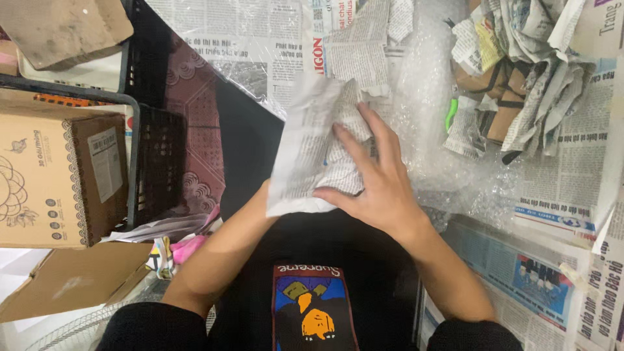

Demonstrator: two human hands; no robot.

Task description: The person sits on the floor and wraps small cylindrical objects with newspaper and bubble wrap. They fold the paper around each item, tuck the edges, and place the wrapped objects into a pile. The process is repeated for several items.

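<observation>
Resting flat, the right hand [377,188] is pressing the crumpled newspaper-wrapped bundle [312,149], fingers spread. Under that bundle, the left hand [268,195] is probably supporting it, its grip hidden. Right of it, a paper-wrapped pile [520,78] is lying on clear bubble wrap [422,97].

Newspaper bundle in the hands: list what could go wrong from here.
1. The right hand only presses flat on the newspaper bundle; the left hand is hidden beneath it, so the wrap might spring open.
2. Thin newsprint could tear at the creases.
3. The bundle is over the lap, off the bubble wrap; it might drop if it slips.
</observation>
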